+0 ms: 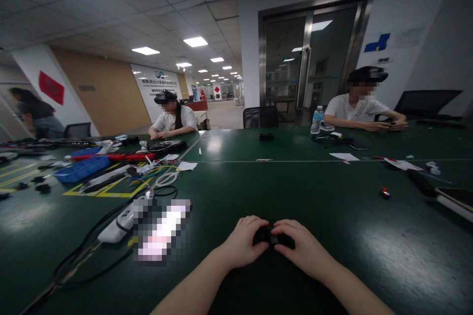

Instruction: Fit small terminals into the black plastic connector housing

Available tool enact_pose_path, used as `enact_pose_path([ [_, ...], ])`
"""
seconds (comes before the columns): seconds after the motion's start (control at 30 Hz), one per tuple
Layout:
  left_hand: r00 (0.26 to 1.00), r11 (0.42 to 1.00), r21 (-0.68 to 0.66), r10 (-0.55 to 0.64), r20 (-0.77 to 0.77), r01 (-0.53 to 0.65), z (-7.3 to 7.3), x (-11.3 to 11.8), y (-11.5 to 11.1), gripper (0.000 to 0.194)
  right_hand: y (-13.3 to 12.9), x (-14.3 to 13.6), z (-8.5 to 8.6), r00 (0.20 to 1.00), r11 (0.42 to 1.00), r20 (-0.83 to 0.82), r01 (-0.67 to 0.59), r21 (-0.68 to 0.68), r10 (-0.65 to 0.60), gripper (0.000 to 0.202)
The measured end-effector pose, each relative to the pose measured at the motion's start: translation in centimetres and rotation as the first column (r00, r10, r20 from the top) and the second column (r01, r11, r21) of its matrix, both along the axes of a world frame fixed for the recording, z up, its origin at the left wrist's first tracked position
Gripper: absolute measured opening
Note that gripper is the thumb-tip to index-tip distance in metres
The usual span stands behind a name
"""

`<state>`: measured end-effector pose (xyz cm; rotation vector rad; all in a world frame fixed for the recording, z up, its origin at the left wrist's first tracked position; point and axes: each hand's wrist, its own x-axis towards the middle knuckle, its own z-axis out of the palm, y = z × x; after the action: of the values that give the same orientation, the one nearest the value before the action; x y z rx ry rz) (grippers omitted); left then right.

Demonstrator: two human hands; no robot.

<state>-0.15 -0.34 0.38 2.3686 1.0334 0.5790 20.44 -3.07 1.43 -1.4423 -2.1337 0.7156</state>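
Observation:
Both my hands meet at the near middle of the green table. My left hand [242,242] has its thumb and fingers curled round the left end of a small black object [273,239]. My right hand [303,248] grips the right end of the same object in a like way. Fingers cover much of it, and its kind cannot be made out. It is low over the tabletop; whether it touches the table is unclear.
Left of my hands lie a blurred-out bright screen [162,234], a white power strip [123,219] with black cables and a blue tray [82,170]. A red-and-black item [385,192] lies to the right. Farther off are a water bottle [317,120] and two seated people wearing headsets.

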Motion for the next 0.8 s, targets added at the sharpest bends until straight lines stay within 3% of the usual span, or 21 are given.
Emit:
enact_pose_path([
  [0.57,0.999,1.000,-0.003,-0.007,0.035,0.007,0.03,-0.04,0.02,0.052,0.27,-0.01,-0.60,1.000,1.000,0.021,-0.015,0.018,0.015,0.023],
  [0.8,1.000,1.000,-0.017,-0.008,0.013,0.009,0.29,0.00,0.06,0.043,0.29,0.00,-0.62,1.000,1.000,0.004,-0.019,0.012,0.019,0.022],
])
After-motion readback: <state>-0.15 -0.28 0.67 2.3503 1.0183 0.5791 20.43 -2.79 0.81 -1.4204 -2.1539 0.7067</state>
